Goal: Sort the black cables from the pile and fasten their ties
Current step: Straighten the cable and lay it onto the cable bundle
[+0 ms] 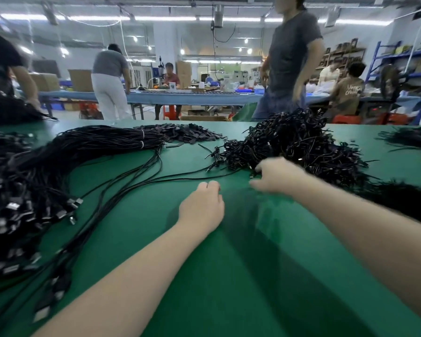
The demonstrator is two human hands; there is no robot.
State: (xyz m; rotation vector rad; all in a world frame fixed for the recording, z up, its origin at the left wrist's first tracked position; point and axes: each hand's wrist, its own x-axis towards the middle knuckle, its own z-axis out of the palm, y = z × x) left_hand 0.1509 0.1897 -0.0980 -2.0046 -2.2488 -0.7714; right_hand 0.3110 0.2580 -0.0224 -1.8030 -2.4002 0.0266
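Toward the desk's (229, 263) far right, the cable pile (297, 144) meets the nearer right hand (277, 177) — fingers loose, empty; left hand (202, 207) curled, empty.

- right hand (276, 177) motion-blurred, fingers at edge of tangled cable pile (292, 144); grip can't be told
- left hand (202, 207) fingers curled under, hidden from view
- loose cable bundle (22, 195) cut off at left edge, connectors blurred
- both forearms cut by bottom edge

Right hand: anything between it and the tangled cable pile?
Nothing visible. The right hand is already at the near edge of the tangled cable pile, fingers reaching its cables; motion blur hides whether it holds one.
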